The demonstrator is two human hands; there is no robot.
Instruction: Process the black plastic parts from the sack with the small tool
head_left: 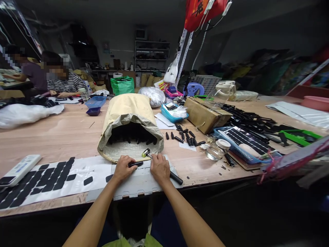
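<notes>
My left hand [123,168] is closed around a short black handle-like piece [136,164], whose end sticks out past the fingers. The piece is low over a grey board [137,188] at the table's front edge. In my right hand [159,169] is a small mallet [145,153] with a metal head and a yellowish face. Its black grip runs out below the palm, to the right. Just beyond both hands lies a tan woven sack [128,106], its mouth towards me, with dark pieces inside. Several similar black pieces [187,137] lie right of the sack.
A white sheet with black rounded pads [88,180] and a white box [20,169] lie left. To the right stand a cardboard box [203,115], a glass jar [214,153], a blue basket [246,145] and many black strips. Two people sit at far left.
</notes>
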